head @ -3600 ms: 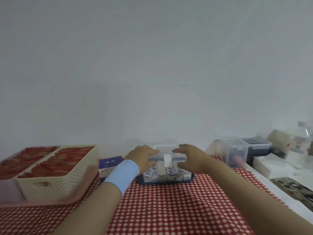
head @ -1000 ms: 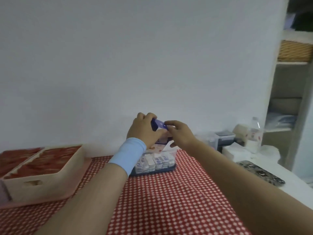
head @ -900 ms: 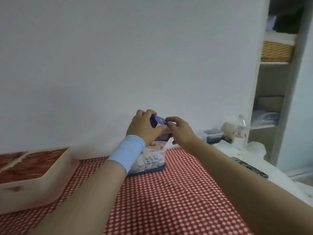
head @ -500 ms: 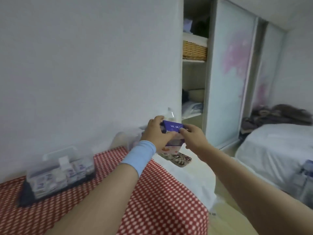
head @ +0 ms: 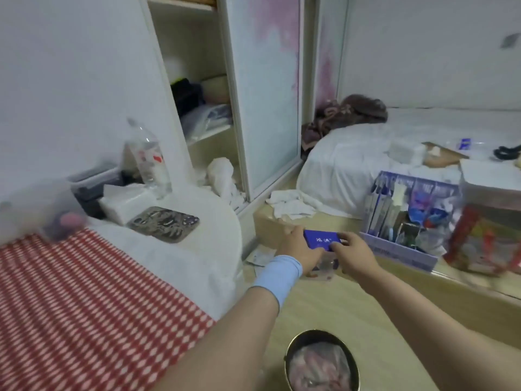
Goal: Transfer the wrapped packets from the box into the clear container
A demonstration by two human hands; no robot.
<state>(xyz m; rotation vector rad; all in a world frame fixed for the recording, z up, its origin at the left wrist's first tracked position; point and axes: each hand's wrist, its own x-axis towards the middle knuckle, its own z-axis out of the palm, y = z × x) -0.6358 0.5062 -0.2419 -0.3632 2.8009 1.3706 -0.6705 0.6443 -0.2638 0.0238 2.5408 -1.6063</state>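
A small blue box point(head: 321, 239) with white lettering is held out in front of me, over the floor to the right of the table. My left hand point(head: 300, 249), with a light blue wristband, grips its left side. My right hand point(head: 352, 253) pinches its right end with fingers curled over the top. A pale flap of the box hangs below the hands. The clear container with the wrapped packets is out of view.
The table with the red checked cloth point(head: 84, 306) lies at left, with a water bottle point(head: 148, 159), tissues and a patterned tray point(head: 163, 224) on its white end. A round bin point(head: 321, 362) stands on the floor below my arms. A purple carton point(head: 406, 218) of clutter, a bed and an open wardrobe lie beyond.
I have turned right, away from the table and the clear container, carrying the blue box in both hands; it is now lower, above the floor near the bin.
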